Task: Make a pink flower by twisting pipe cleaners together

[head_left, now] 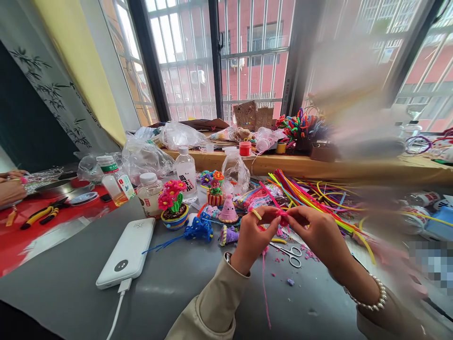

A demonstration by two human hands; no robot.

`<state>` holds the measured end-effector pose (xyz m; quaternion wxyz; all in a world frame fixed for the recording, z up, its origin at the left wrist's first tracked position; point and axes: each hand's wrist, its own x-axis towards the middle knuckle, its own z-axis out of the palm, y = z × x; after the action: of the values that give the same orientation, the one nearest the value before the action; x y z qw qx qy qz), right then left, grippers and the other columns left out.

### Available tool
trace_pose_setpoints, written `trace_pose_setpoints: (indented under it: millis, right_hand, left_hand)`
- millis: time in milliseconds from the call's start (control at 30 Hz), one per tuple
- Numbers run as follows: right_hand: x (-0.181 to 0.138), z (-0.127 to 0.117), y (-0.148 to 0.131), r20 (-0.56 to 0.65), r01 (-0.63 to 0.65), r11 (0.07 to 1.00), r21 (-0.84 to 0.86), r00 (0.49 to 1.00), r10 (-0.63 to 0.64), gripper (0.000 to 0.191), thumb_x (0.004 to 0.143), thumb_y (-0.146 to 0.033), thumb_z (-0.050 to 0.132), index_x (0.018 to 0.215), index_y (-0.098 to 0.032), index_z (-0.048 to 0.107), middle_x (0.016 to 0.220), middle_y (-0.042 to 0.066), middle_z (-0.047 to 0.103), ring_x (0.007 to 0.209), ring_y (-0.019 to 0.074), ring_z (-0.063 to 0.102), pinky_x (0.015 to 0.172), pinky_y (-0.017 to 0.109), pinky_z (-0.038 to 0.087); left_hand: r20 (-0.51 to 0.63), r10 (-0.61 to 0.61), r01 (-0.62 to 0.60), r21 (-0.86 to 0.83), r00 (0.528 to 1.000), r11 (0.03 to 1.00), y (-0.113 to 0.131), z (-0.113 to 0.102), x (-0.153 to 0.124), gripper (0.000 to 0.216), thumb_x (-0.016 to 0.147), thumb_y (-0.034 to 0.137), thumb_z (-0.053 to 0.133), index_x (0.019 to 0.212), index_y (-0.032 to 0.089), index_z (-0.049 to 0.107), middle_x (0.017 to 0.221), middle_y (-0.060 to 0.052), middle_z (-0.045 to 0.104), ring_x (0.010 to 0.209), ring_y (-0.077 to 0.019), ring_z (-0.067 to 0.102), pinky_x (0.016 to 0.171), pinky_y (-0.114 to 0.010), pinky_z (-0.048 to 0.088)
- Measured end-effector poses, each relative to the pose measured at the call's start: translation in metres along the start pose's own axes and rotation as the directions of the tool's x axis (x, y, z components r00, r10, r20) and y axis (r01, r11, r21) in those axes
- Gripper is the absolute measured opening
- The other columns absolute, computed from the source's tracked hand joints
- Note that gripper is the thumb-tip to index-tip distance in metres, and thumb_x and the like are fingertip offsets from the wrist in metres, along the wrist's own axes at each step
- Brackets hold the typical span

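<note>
My left hand and my right hand come together over the grey table, fingertips pinched on a bright pink pipe cleaner piece. One pink stem sticks up and away from it, and a thin pink strand dangles beneath my left hand. Fingers partly cover the piece, so its shape is unclear. Under my hands lie small silver scissors among pink fuzz scraps. Just left of my left hand are a purple cone-shaped piece, a pink cone figure and a bunch of blue pipe cleaner flowers.
A white power bank with a cable lies at left, near a potted pink flower and several bottles. Loose coloured pipe cleaners spread behind my hands. Another person's hand shows far left, near pliers. The right side is blurred.
</note>
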<state>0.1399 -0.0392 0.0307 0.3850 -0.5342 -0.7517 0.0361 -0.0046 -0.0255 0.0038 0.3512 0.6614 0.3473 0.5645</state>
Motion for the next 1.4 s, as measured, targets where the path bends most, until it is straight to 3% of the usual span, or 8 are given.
trace_pose_setpoints:
  millis: [133,300,633,1033,1133,1267,1400]
  right_hand:
    - [-0.002,0.000,-0.002,-0.001,0.065,0.997,-0.035,0.998,-0.065,0.010,0.075,-0.023,0.051,0.075,-0.018,0.061,0.070,0.002,0.065,0.061,0.0151,0.059,0.057,0.026,0.046]
    - [-0.003,0.002,-0.004,-0.056,0.141,0.983,-0.118,0.987,-0.148,0.016,0.078,-0.026,0.048,0.083,-0.016,0.059,0.077,0.004,0.065,0.067,0.0157,0.059,0.061,0.027,0.045]
    - [-0.006,0.011,-0.005,-0.096,0.293,0.897,-0.331,0.935,-0.341,0.023,0.084,-0.022,0.038,0.078,-0.012,0.059,0.071,0.008,0.061,0.064,0.0178,0.057,0.060,0.028,0.044]
    - [-0.004,0.011,-0.003,-0.055,0.268,0.925,-0.268,0.955,-0.293,0.019,0.084,-0.023,0.039,0.081,-0.014,0.056,0.073,0.007,0.059,0.067,0.0176,0.054,0.062,0.029,0.044]
    - [-0.004,0.011,-0.002,-0.036,0.316,0.896,-0.312,0.938,-0.344,0.022,0.085,-0.021,0.036,0.078,-0.014,0.056,0.071,0.007,0.057,0.066,0.0175,0.054,0.062,0.029,0.044]
    - [-0.003,0.011,0.000,0.003,0.370,0.849,-0.378,0.917,-0.399,0.021,0.085,-0.019,0.036,0.080,-0.014,0.056,0.071,0.007,0.058,0.067,0.0178,0.053,0.064,0.029,0.043]
    - [-0.003,0.011,0.001,0.032,0.371,0.836,-0.404,0.919,-0.393,0.018,0.084,-0.018,0.040,0.079,-0.014,0.057,0.072,0.006,0.058,0.068,0.0182,0.053,0.063,0.029,0.042]
  left_hand:
    - [0.027,-0.058,0.060,-0.071,0.998,0.996,-0.003,0.003,0.000,0.023,0.070,0.028,0.057,0.089,0.015,0.060,0.080,-0.007,0.066,0.069,-0.0150,0.062,0.061,-0.024,0.050]
    - [-0.052,-0.028,0.024,-0.079,0.998,0.997,-0.001,0.003,0.000,0.017,0.071,0.025,0.055,0.084,0.015,0.060,0.079,-0.006,0.066,0.070,-0.0142,0.062,0.065,-0.025,0.051]
    - [-0.077,0.054,-0.046,0.103,0.996,0.994,-0.001,0.004,-0.002,0.014,0.074,0.023,0.051,0.084,0.016,0.058,0.080,-0.005,0.063,0.074,-0.0143,0.060,0.070,-0.027,0.048]
    - [-0.111,0.109,-0.095,0.130,0.988,0.987,0.002,0.003,-0.002,0.015,0.075,0.019,0.050,0.090,0.017,0.052,0.084,-0.004,0.062,0.077,-0.0133,0.060,0.072,-0.026,0.047]
    - [-0.122,0.170,-0.134,0.258,0.978,0.957,0.001,0.002,-0.001,0.012,0.075,0.020,0.051,0.086,0.017,0.054,0.082,-0.004,0.063,0.075,-0.0135,0.060,0.071,-0.027,0.047]
    - [-0.071,0.276,-0.226,0.402,0.959,0.887,0.001,-0.001,0.000,0.008,0.075,0.019,0.051,0.080,0.016,0.057,0.079,-0.005,0.063,0.076,-0.0153,0.058,0.071,-0.028,0.046]
    - [-0.015,0.220,-0.200,0.361,0.975,0.911,-0.002,0.000,0.001,0.012,0.076,0.019,0.049,0.085,0.015,0.057,0.086,-0.008,0.063,0.082,-0.0165,0.058,0.074,-0.029,0.046]
